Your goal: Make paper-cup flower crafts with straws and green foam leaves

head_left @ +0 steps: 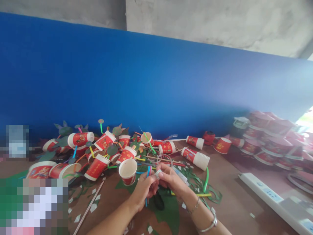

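My left hand (pixel 143 189) is closed around a thin blue straw (pixel 148 171), which stands nearly upright and pokes out above and below the fingers. Pinched between the fingertips of my right hand (pixel 173 180) is a small white piece (pixel 158 173), perhaps tape or paper, which also meets my left fingertips. Just left of the hands stands a red-and-white paper cup (pixel 128 171), its open mouth toward me. Below them a black object (pixel 159 200) lies on green paper (pixel 168 213). A ring-shaped roll (pixel 164 159) sits behind my right hand.
Several red paper cups (pixel 96 167) with straws and green paper cutouts crowd the left and back. A cup stack (pixel 197 158) lies behind right. A white power strip (pixel 262 189) and piled red cup crafts (pixel 271 143) occupy the right. A blue partition (pixel 137 78) rises behind.
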The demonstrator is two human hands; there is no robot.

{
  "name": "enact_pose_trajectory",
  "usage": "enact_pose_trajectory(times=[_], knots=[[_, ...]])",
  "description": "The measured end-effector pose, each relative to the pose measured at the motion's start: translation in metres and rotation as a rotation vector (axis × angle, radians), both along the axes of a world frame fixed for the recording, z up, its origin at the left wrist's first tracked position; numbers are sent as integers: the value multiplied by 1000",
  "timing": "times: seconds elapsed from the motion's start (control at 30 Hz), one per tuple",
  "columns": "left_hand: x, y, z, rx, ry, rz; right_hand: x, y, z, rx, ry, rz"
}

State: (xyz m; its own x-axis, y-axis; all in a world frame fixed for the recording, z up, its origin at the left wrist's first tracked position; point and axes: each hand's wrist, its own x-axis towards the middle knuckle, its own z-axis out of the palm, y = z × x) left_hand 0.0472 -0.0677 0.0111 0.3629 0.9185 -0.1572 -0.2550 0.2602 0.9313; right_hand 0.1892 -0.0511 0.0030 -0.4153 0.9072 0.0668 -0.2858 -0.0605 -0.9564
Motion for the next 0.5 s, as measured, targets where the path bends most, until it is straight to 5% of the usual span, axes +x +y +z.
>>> enact_pose_trajectory(times=[0.5], knots=[[-1,-2,0,48,-72,-93,1,-3,2,18,-4,-1]])
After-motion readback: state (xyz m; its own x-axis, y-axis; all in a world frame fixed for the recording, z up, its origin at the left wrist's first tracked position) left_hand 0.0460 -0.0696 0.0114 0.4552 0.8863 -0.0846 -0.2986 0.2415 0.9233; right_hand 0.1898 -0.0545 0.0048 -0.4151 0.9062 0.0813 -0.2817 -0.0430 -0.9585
